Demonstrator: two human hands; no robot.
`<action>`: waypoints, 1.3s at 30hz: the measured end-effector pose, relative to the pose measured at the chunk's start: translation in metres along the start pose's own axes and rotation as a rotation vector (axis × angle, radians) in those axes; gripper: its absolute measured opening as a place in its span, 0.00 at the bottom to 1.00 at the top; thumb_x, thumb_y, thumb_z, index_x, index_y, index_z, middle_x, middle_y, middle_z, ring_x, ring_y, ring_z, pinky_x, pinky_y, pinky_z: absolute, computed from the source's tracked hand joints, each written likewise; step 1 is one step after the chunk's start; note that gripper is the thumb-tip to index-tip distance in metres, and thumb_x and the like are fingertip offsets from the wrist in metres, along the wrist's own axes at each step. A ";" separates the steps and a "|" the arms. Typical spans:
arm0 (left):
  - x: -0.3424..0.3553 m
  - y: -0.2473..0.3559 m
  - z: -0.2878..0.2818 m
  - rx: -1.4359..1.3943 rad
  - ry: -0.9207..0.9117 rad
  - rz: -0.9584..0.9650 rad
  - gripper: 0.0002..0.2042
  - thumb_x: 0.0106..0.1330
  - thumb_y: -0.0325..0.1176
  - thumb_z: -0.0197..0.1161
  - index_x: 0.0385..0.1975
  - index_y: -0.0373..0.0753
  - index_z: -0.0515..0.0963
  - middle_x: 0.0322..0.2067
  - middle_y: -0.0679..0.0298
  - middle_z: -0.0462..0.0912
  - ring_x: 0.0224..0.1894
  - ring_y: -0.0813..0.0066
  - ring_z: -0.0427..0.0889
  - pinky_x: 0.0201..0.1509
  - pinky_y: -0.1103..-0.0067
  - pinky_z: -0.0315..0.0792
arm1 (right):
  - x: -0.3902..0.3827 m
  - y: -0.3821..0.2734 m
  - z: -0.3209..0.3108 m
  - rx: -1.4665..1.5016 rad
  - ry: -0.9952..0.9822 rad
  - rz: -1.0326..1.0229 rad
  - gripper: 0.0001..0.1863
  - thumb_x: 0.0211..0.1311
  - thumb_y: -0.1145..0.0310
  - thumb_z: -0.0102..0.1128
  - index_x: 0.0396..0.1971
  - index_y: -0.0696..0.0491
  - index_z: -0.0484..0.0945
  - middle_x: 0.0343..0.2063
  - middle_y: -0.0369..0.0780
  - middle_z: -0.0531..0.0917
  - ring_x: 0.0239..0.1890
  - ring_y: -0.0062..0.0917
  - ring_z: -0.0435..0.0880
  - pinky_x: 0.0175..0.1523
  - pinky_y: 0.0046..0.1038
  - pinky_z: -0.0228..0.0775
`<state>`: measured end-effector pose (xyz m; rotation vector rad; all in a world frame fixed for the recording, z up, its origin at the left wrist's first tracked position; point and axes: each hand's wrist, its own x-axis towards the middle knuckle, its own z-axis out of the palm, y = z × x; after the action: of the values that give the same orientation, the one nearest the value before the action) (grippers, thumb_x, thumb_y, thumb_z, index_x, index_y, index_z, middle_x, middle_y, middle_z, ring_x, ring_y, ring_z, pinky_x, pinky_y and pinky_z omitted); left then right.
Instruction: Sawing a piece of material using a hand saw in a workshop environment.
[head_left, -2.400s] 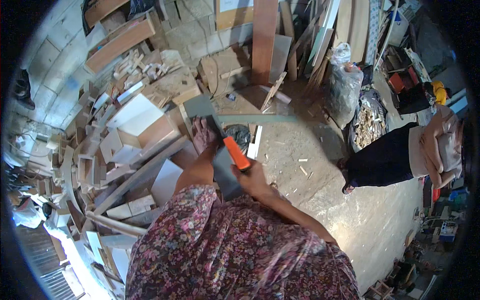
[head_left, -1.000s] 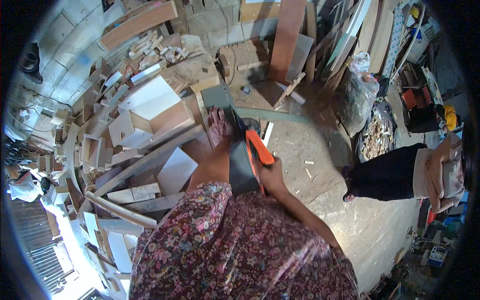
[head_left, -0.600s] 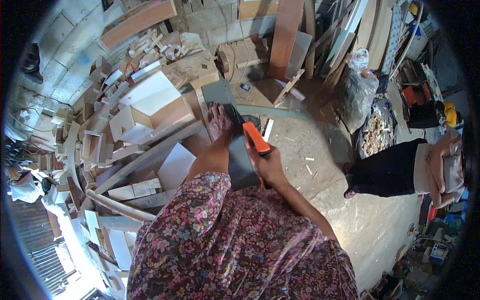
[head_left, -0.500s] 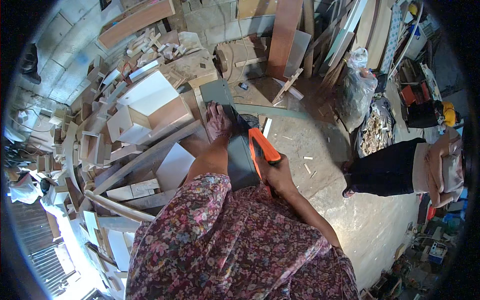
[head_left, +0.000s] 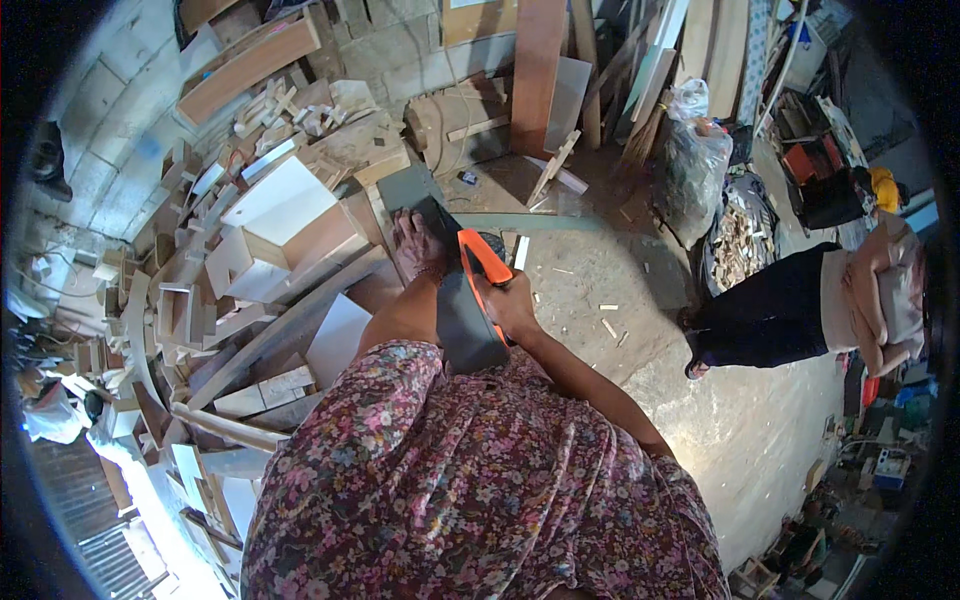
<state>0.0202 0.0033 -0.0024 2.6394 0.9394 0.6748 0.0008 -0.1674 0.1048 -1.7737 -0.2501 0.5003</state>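
My left hand (head_left: 416, 246) lies with fingers apart on a long dark grey board (head_left: 467, 330), pressing near its upper part. My right hand (head_left: 512, 305) is wrapped round the orange handle of a hand saw (head_left: 484, 257) at the board's right edge. The saw's blade runs along the board and is mostly hidden by the handle and hand. A pale wooden strip lies beside the board's left side, and a floral garment covers my body below it.
Stacked offcuts and white-faced wooden boxes (head_left: 275, 215) crowd the left. Planks (head_left: 535, 70) lean on the back wall. Bagged scraps (head_left: 740, 235) stand back right on the concrete floor (head_left: 730, 450). Another person (head_left: 780, 315) in dark trousers stands at the right.
My right hand and the saw have moved back and forth along the board, now slightly farther forward than half a second ago. My left hand stays on it. The whole view has shifted slightly.
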 end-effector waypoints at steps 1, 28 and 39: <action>0.001 0.001 0.000 0.037 0.001 0.001 0.16 0.56 0.30 0.43 0.44 0.35 0.65 0.51 0.55 0.63 0.58 0.60 0.57 0.60 0.70 0.53 | 0.001 0.002 0.000 -0.020 -0.019 -0.003 0.12 0.48 0.66 0.56 0.21 0.61 0.73 0.12 0.34 0.71 0.17 0.15 0.67 0.23 0.24 0.60; 0.002 -0.011 0.013 0.074 -0.087 0.044 0.20 0.56 0.32 0.42 0.49 0.33 0.63 0.55 0.54 0.59 0.60 0.61 0.53 0.62 0.71 0.50 | 0.004 -0.025 0.000 -0.239 0.110 -0.250 0.20 0.50 0.60 0.57 0.35 0.61 0.70 0.12 0.47 0.72 0.14 0.32 0.72 0.23 0.31 0.62; -0.003 -0.003 -0.007 0.179 -0.061 0.032 0.12 0.55 0.33 0.44 0.36 0.36 0.67 0.36 0.56 0.66 0.43 0.60 0.67 0.47 0.68 0.61 | 0.001 -0.001 -0.007 -0.172 0.058 -0.256 0.18 0.52 0.61 0.54 0.34 0.61 0.69 0.19 0.55 0.75 0.27 0.48 0.76 0.29 0.39 0.67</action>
<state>0.0134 0.0040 0.0016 2.8194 0.9842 0.5366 0.0049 -0.1730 0.1067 -1.8859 -0.4837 0.2488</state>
